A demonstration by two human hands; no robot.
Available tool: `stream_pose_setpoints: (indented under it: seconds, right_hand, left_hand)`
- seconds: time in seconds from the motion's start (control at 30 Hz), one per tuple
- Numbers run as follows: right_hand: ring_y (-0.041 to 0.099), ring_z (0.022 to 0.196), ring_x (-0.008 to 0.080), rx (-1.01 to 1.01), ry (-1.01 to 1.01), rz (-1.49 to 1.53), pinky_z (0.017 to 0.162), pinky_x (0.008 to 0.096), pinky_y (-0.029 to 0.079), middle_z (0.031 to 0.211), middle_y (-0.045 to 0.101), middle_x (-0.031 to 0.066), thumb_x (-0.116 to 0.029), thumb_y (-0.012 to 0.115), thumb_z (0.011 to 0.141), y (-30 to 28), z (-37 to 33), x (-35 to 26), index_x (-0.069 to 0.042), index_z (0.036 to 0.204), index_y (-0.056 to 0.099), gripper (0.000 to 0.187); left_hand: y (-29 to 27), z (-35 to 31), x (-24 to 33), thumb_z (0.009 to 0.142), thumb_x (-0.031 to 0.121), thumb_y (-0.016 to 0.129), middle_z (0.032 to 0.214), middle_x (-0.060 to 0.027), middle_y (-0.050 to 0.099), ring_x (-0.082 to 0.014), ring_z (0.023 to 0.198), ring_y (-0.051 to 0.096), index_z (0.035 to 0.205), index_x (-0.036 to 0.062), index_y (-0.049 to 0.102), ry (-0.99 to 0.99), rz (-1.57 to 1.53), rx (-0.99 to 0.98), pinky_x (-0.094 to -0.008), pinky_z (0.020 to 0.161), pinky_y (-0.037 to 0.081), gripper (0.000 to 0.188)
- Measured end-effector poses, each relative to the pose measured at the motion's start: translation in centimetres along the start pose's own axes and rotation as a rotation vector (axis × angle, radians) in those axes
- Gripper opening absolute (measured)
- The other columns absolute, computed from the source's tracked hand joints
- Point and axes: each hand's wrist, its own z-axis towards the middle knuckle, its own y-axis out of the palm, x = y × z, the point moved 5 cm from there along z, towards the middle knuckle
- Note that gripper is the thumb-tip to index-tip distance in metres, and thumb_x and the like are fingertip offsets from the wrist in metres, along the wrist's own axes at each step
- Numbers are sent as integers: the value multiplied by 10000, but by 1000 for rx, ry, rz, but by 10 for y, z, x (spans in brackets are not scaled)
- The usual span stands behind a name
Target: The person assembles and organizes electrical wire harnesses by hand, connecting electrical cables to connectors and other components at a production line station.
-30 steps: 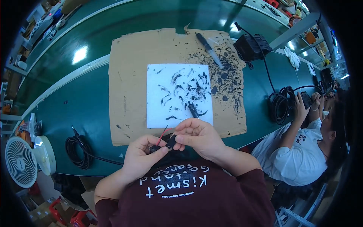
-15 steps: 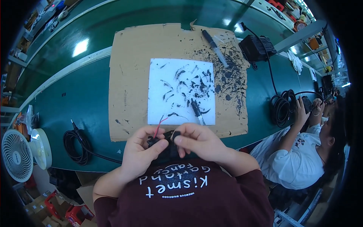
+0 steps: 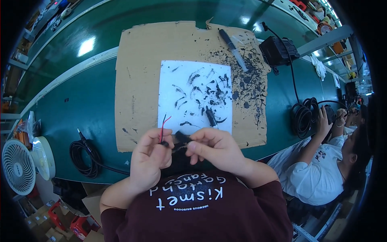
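My left hand (image 3: 152, 154) is closed around a small black part with a red and a black wire (image 3: 163, 127) sticking up out of it. Between the thumb and fingers of my right hand (image 3: 213, 147) is a small dark block-like piece (image 3: 182, 137), its exact kind unclear. The two hands are close together at the near edge of a white sheet (image 3: 167, 109) smeared with black marks. A black and clear tube (image 3: 211, 117) lies on that sheet, just beyond my right hand. What hangs beneath my fingers is dark and partly hidden.
Under the sheet is a stained cardboard piece (image 3: 135, 72); a second black and clear tube (image 3: 234, 50) rests on it. A black box (image 3: 279, 51) and coiled cable (image 3: 304, 117) are at right, near a co-worker's hands (image 3: 323, 121). Another cable coil (image 3: 84, 157) and a fan (image 3: 20, 165) are at left.
The dark piece in my right hand has swung up and now shows more fully. My left hand has turned, tilting the wires more upright and raising them over the sheet's edge.
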Motion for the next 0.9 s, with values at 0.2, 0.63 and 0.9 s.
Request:
stream_pose_setpoints:
  seconds: [0.2,0.63,0.9]
  right_hand:
    - [609,641,89,164,51,-28,548,195,467,797,643,57,-131,581,902,-14,5,-13,37,1008,602,200]
    - [613,695,140,46,-130,93,638,256,512,896,653,125,-25,503,918,2,-7,-16,35,1166,558,261]
    - [605,707,123,34,-200,2,650,239,505,907,653,114,-18,489,922,2,-8,-9,25,1185,555,274]
  left_hand:
    - [1,1,-3,897,-22,505,994,-92,511,-64,604,466,1051,10,542,288,456,-227,-185,488,351,162]
    - [28,-8,11,651,-54,675,679,-83,526,-201,510,512,901,-42,632,994,1426,-192,-293,423,401,254]
    - [30,-9,7,687,-81,643,658,-84,516,-187,491,491,893,-42,627,946,1396,-233,-285,420,373,210]
